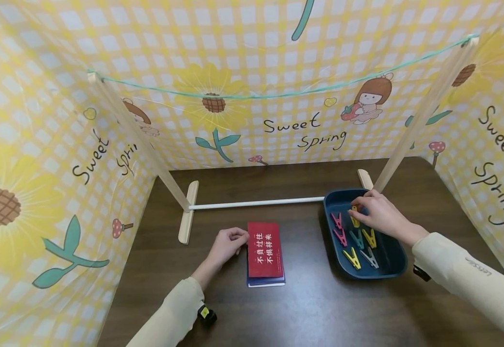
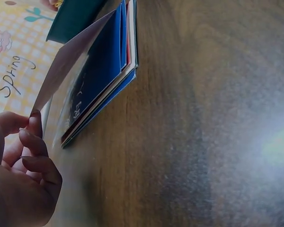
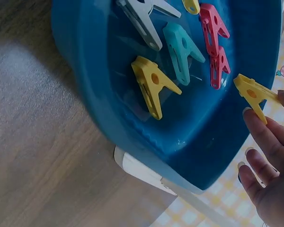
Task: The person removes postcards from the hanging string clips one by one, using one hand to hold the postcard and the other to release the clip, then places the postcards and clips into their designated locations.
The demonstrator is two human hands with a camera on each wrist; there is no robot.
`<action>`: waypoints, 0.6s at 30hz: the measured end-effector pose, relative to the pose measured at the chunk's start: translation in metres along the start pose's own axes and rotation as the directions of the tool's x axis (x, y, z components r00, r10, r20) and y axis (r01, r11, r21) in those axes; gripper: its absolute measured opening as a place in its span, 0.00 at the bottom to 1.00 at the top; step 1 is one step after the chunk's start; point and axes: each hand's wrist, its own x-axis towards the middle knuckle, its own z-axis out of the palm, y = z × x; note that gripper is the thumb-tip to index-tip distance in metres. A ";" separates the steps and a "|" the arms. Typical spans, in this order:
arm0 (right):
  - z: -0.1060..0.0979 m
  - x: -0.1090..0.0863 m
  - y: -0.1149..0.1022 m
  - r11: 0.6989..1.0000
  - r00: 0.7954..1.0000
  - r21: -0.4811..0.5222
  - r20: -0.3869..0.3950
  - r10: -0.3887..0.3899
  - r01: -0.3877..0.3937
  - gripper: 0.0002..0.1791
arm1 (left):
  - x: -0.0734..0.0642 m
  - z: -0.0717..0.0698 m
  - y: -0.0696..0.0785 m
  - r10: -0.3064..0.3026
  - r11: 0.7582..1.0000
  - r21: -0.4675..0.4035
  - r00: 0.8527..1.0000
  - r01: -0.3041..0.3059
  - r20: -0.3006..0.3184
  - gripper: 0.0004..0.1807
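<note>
My left hand (image 1: 229, 245) pinches the left edge of a red card (image 1: 262, 253) with white Chinese characters. In the left wrist view that card (image 2: 68, 59) is tilted up off a stack of cards (image 2: 102, 64), a blue one uppermost. Over the far end of a dark blue tray (image 1: 401, 262), my right hand (image 1: 379, 212) holds a yellow clothespin (image 3: 252, 94) between thumb and fingers. Lying in the tray are several more clothespins: pink (image 3: 210, 28), teal (image 3: 180, 49), grey (image 3: 142, 21) and yellow (image 3: 151, 85).
Behind the cards stands a wooden frame with a left post (image 1: 141, 140), a right post (image 1: 425, 115) and a white bottom rod (image 1: 256, 203). A green string (image 1: 252, 96) sags between the post tops. Yellow checked cloth (image 1: 252, 48) surrounds the brown table (image 1: 312, 308).
</note>
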 end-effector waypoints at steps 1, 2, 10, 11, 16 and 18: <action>0.001 0.000 0.000 1.000 1.000 0.000 0.001 -0.001 0.001 0.17 | -0.001 0.000 0.000 -0.002 1.000 0.002 1.000 0.002 0.004 0.08; 0.002 0.000 0.000 1.000 1.000 -0.002 0.002 -0.003 0.003 0.17 | -0.001 0.000 -0.001 -0.007 1.000 0.005 1.000 0.007 0.007 0.08; 0.007 0.002 0.003 1.000 1.000 -0.005 0.017 -0.002 0.002 0.17 | -0.003 -0.001 -0.003 -0.048 0.997 0.054 0.999 0.047 0.011 0.07; 0.008 0.003 0.003 1.000 1.000 -0.005 0.019 0.002 -0.001 0.17 | -0.003 -0.001 -0.004 -0.043 0.996 0.075 0.999 0.042 0.011 0.07; 0.010 0.005 0.005 1.000 1.000 -0.017 0.030 0.007 -0.007 0.16 | -0.002 -0.001 -0.010 -0.003 0.984 0.178 1.000 0.000 0.015 0.06; 0.010 0.006 0.006 1.000 0.999 -0.023 0.037 0.007 -0.006 0.16 | -0.002 -0.001 -0.010 0.009 0.980 0.200 1.000 -0.012 0.017 0.06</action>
